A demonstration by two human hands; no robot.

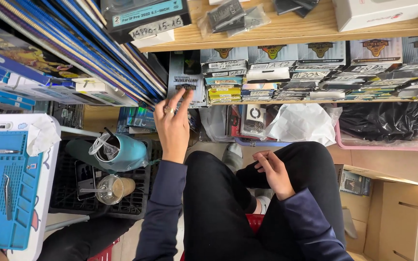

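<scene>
Left hand [171, 126]: raised to the leaning row of flat blue packages [97, 53], fingers spread apart and extended, fingertips touching the lower edges of the rightmost packages; ring worn on one finger; nothing clamped. Right hand [274, 172]: rested on the right knee of black trousers [218, 203], fingers loosely curled; whether anything small was pinched could not be told. Flat blue packages: stacked slantwise at upper left, below a dark boxed item [143, 17] with a handwritten label. Wooden shelf [286, 30]: above, bearing small bagged dark parts [231, 17] and a white box [380, 12]. Lower shelf: packed with rows of small labelled packets [315, 72]. Floor level: white plastic bag [301, 123], black plastic bag [388, 121], pink tray rim [364, 143]. Black crate [68, 188], left of the knees: held a teal tumbler [122, 152] and a clear cup of iced coffee [114, 188] with a straw. Blue work mat [1, 193], far left: tweezers and a screwdriver laid on it. Open cardboard box [393, 212], lower right.
</scene>
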